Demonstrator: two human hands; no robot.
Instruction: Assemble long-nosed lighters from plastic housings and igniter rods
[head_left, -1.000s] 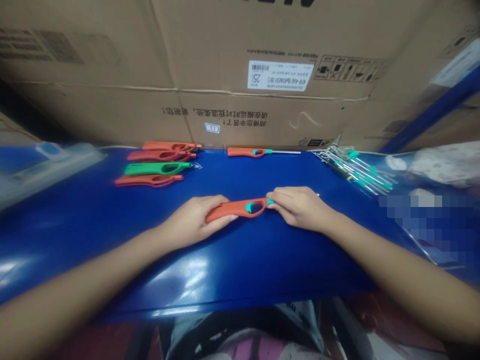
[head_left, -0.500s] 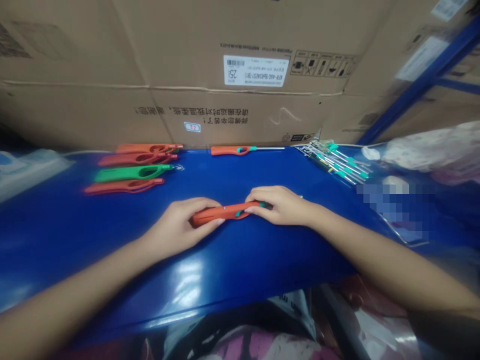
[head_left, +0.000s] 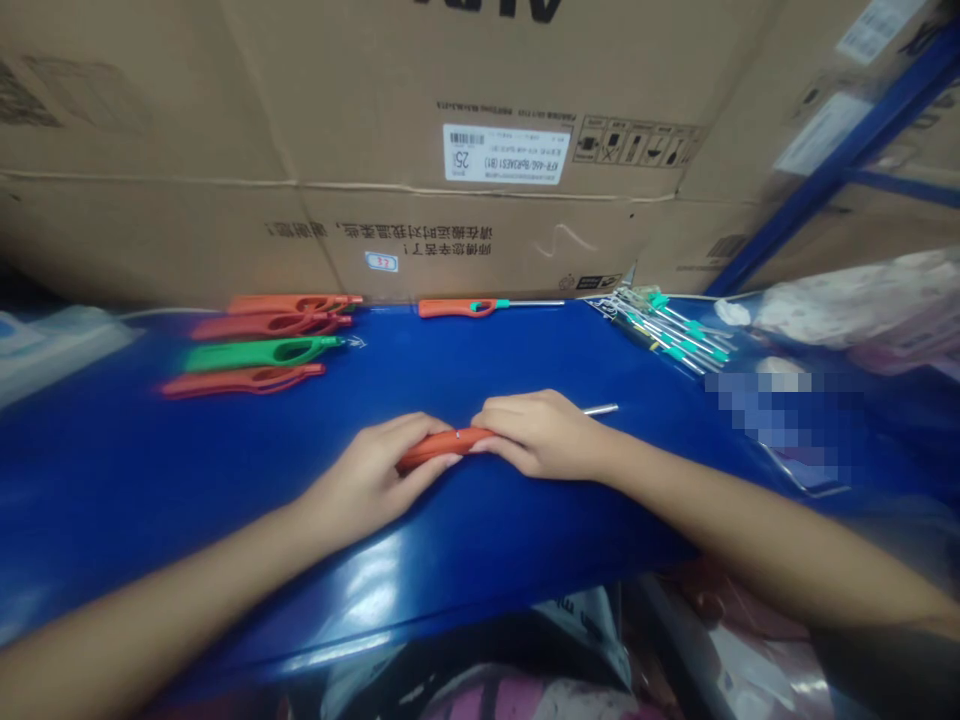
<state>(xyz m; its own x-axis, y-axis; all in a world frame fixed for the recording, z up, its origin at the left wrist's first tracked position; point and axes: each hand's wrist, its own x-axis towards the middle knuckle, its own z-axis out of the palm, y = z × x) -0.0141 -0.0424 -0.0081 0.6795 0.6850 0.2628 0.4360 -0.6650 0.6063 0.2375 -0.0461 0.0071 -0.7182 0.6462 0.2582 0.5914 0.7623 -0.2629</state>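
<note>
An orange long-nosed lighter [head_left: 444,445] lies across the blue table [head_left: 525,540] between my two hands. My left hand [head_left: 379,472] is wrapped round its handle end. My right hand [head_left: 534,432] is closed over its front part, hiding the trigger. The lighter's thin metal tube [head_left: 600,409] sticks out to the right past my right hand.
Several lighter handles, orange and one green [head_left: 259,353], lie in a row at the back left. One whole orange lighter [head_left: 480,306] lies against the cardboard boxes [head_left: 375,150]. A bundle of metal tubes with teal ends [head_left: 664,328] sits at the back right, next to plastic bags [head_left: 847,310].
The lighter has been turned onto its edge, so its teal trigger no longer shows. My hands have closed in toward each other, and the metal tube now shows to the right.
</note>
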